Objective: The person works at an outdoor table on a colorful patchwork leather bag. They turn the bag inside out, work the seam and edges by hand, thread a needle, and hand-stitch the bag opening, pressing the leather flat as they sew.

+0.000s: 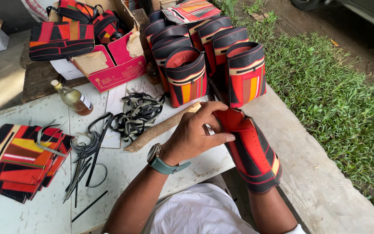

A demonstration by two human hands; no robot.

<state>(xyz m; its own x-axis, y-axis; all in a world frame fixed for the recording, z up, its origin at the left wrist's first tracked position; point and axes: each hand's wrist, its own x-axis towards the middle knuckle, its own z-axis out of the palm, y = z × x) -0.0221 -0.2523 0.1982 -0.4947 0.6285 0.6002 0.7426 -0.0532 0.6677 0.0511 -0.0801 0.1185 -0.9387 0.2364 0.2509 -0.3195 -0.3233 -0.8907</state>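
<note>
Left hand (195, 132) pinches top edge of red-black pouch (252, 151), fingers closed on rim. Right hand hidden inside pouch, sleeved over forearm; grip cannot be told. Pouch sits near right, off table (44, 212) edge. Risk: rim slips from pinch, seam twists. Finished pouches (187, 76) far centre; straps (137, 112), bottle (72, 97), stick (161, 128), flat panels (18, 160) left.

I count eight standing patchwork pouches (187, 76) (back ones partly hidden), one glass bottle (72, 98), one wooden stick (161, 128), one pink box (117, 65).
</note>
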